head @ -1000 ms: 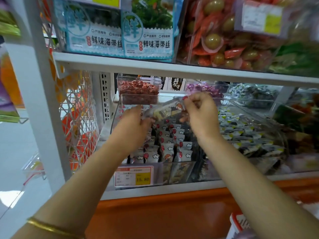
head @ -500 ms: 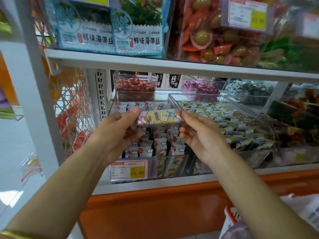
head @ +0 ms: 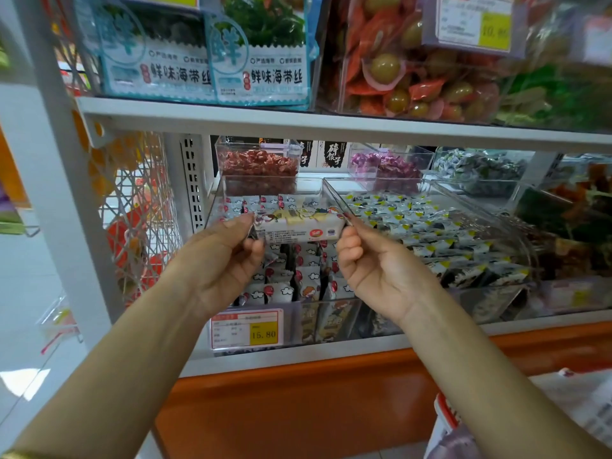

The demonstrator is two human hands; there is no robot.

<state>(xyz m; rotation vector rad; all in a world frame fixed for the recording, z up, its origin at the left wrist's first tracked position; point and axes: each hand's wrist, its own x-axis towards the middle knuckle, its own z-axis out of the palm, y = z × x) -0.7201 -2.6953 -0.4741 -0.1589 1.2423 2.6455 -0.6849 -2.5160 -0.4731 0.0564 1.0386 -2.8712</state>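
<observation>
Left hand (head: 215, 260) and right hand (head: 371, 260) pinch snack packet (head: 299, 225) ends.

Bright, even overhead store light; soft shadow beneath the upper shelf (head: 331, 124). My left hand (head: 222, 260) and right hand (head: 377, 263) evenly lit, sharp. Floor (head: 23, 382) shows glare. Edges bend; top-right packs (head: 563, 87) blurred

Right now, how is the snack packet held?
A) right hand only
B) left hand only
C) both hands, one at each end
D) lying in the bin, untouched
C: the left hand pinches the left end of the snack packet and the right hand pinches its right end, so the packet is stretched level between them.
</observation>
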